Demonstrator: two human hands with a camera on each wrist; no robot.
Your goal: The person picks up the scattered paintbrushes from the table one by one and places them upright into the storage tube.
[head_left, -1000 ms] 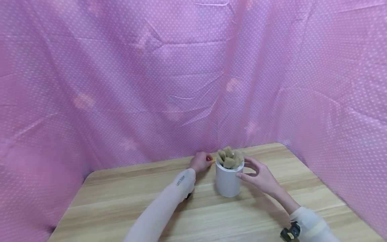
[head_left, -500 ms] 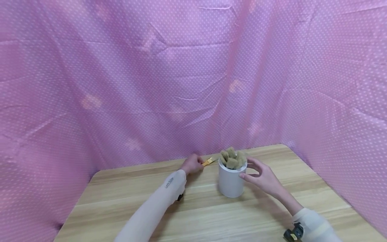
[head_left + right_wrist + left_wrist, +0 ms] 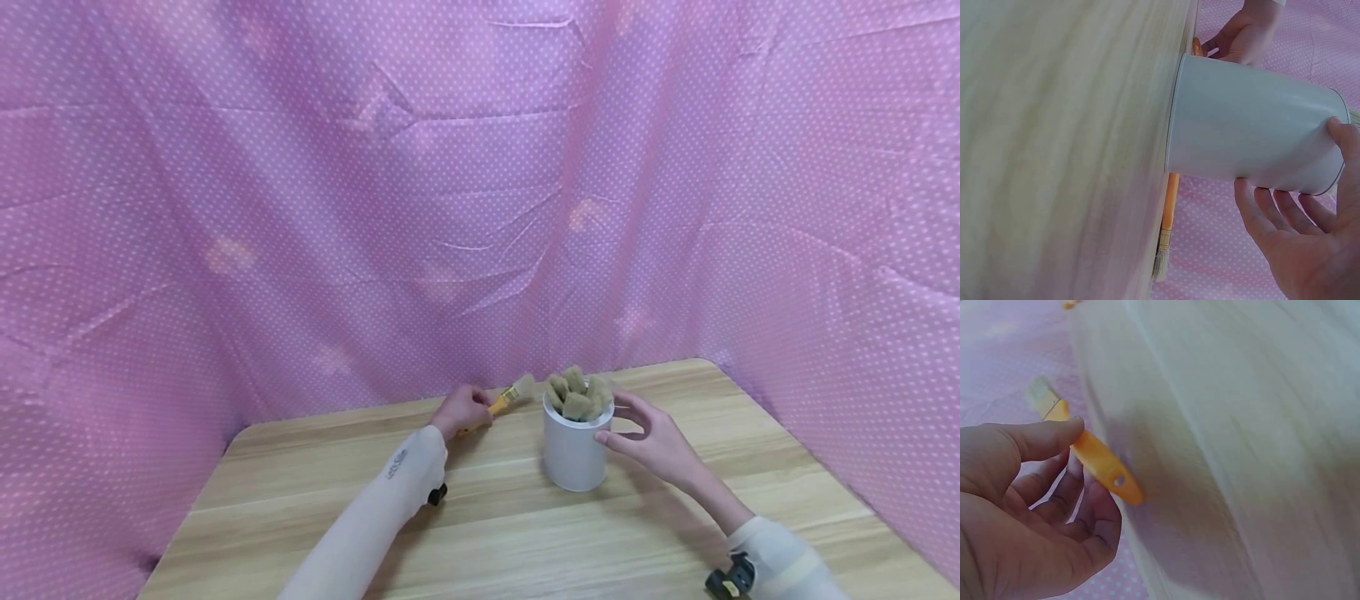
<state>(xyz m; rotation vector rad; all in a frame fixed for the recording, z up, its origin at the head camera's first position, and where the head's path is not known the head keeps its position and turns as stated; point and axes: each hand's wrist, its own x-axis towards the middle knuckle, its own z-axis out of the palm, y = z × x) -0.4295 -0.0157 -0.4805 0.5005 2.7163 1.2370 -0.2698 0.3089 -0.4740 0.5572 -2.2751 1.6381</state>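
A flat paintbrush (image 3: 510, 394) with an orange handle and pale bristles is pinched by my left hand (image 3: 462, 412) near the table's far edge. In the left wrist view the thumb presses on the handle (image 3: 1102, 459), whose end has a hole. A white cylindrical canister (image 3: 573, 457) stands upright to the right of it. Tan bristle tufts (image 3: 576, 407) poke out of its top. My right hand (image 3: 654, 440) grips the canister's right side near the rim, thumb in front and fingers along the side, as the right wrist view shows.
Another orange-handled paintbrush (image 3: 1170, 209) lies at the table's far side, behind the canister. The wood-grain table (image 3: 480, 533) has rounded corners. A pink dotted curtain (image 3: 420, 208) hangs close along its back and sides.
My left hand has moved left, away from the canister, drawing the paintbrush with it, so its ferrule and bristles now show. The right hand stays on the canister.
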